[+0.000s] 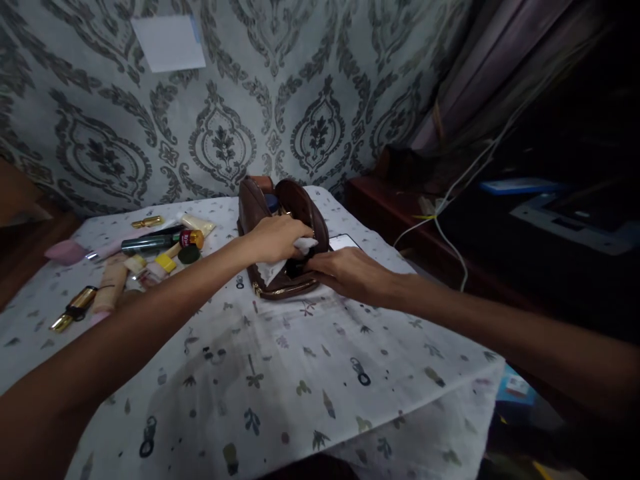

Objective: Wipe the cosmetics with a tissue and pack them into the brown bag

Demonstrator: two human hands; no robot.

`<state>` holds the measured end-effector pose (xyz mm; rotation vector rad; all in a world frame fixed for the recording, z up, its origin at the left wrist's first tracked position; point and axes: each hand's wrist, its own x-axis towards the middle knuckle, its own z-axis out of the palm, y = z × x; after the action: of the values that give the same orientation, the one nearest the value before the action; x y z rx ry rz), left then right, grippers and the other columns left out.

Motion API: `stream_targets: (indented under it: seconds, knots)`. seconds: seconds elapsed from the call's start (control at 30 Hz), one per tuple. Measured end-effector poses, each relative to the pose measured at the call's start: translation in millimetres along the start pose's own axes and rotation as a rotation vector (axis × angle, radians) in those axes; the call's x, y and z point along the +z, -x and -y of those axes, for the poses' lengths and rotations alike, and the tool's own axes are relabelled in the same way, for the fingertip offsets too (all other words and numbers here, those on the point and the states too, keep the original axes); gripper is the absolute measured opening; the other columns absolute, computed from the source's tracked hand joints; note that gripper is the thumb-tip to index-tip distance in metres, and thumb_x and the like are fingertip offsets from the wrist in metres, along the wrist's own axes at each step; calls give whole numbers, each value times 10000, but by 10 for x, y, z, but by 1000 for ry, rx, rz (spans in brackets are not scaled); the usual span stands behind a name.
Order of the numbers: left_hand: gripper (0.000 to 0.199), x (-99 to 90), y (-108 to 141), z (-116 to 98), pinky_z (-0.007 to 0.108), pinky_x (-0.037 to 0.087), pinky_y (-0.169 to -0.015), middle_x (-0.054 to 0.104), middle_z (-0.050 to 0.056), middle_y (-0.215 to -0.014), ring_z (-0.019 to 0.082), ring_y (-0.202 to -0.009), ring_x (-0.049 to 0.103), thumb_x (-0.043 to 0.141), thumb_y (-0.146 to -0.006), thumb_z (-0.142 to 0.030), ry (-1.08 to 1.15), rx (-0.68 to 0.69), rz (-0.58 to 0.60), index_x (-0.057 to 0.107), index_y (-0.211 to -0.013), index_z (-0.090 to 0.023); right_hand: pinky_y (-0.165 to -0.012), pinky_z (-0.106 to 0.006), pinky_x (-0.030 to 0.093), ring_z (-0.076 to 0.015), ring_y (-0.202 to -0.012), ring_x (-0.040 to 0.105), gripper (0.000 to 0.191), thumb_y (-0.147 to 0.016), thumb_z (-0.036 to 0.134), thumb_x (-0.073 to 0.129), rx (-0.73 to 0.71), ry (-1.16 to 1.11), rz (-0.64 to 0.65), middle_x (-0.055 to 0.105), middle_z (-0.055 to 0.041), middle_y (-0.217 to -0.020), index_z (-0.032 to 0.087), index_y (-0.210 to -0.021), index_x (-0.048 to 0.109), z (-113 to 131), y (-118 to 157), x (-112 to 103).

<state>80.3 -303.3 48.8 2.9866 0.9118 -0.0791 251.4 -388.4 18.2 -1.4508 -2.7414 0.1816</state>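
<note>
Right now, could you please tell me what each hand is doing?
Left hand: closed on a white item over the open brown bag.
Right hand: fingertips at the bag's opening; whether they grip anything cannot be told.

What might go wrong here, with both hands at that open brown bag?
The white, tissue-like thing in the left hand could snag on the bag's zipper. The right hand might nudge the phone-like object beside it. The left forearm crosses near loose cosmetics and might knock some.
</note>
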Motion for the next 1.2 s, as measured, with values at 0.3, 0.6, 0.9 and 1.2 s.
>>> stream_targets:
  seconds: [0.3,0.6,0.9,1.2]
  knots:
    - [332,38,97,-24,315,480,-763,730,52,-1083,276,-1022,673,625,-880,-276,74,12,-86,596,-1209,-242,-692,-293,553,-183,-857,689,343,-962,142,438,10,-226,-503,681,-107,-1092,197,-1290,523,38,345,504]
    - [315,4,90,-84,317,500,-782,715,80,-1127,280,-1061,673,608,-900,-223,30,-23,-52,551,-1210,-239,-520,-274,299,-197,-746,661,206,-949,180,507,84,257,-170,700,-71,-935,173,-1119,623,-18,159,103]
    - [135,118,515,-155,314,536,-792,701,63,-1110,248,-1155,628,508,-923,-107,111,-8,-228,574,-1010,-187,-516,-287,114,-163,-688,615,187,-930,149,531,70,558,-32,675,-66,-898,190,-1100,597,-86,33,-317]
    - [180,699,804,-244,242,486,-503,705,109,-1108,263,-1322,531,486,-918,-65,-106,226,-451,528,-1079,-134,-520,-270,180,-147,-662,638,154,-962,291,551,44,419,88,732,-32,-883,207,-1013,670,-90,-154,-507]
